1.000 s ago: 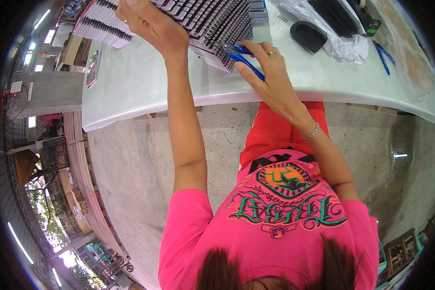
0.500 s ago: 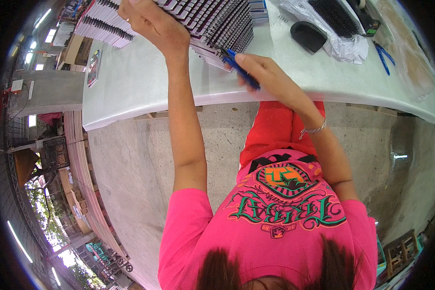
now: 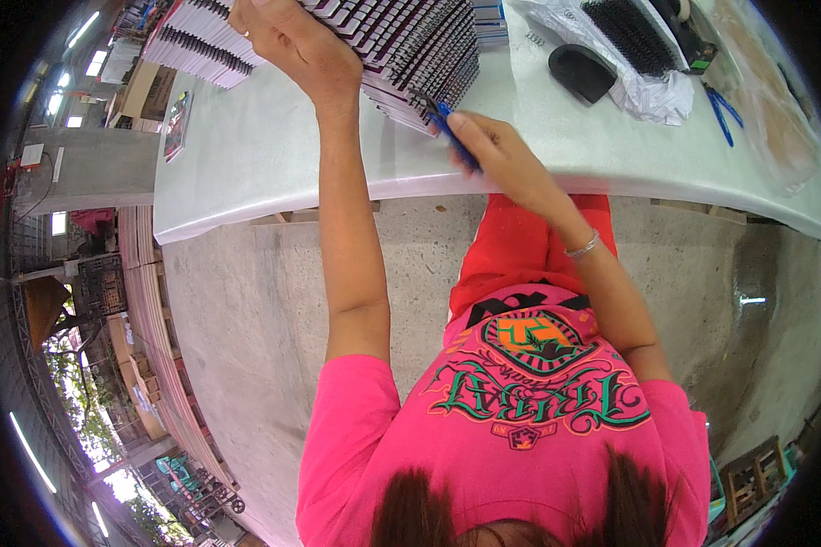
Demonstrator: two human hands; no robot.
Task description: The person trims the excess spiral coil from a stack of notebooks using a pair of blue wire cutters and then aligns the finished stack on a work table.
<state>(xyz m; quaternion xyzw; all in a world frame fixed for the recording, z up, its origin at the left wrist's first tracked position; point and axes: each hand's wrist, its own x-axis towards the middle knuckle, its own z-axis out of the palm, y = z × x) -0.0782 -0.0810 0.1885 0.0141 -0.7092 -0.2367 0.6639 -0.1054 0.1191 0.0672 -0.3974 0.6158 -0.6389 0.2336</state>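
Note:
A thick stack of spiral-bound notebooks (image 3: 401,41) with black coils lies on the table's near part. My left hand (image 3: 301,46) is on its upper left side with fingers curled against it; the fingertips are partly cut off by the top edge of the view. Blue-handled pliers (image 3: 459,141) are held in my right hand (image 3: 506,159), fingers wrapped round the grips. Their dark jaws reach the coil ends at the stack's lower right edge; exactly what lies between the jaws is too small to tell.
Another stack of coil-bound notebooks (image 3: 201,46) stands at the left on the white-covered table (image 3: 246,173). Further right lie a black rounded object (image 3: 582,71), black coils (image 3: 629,36) on crumpled plastic (image 3: 666,102), and a second pair of blue-handled pliers (image 3: 725,114).
My right wrist has shifted a little to the left, and the pliers' handles have swung slightly left and down. My left hand stays at the stack, nearly unmoved.

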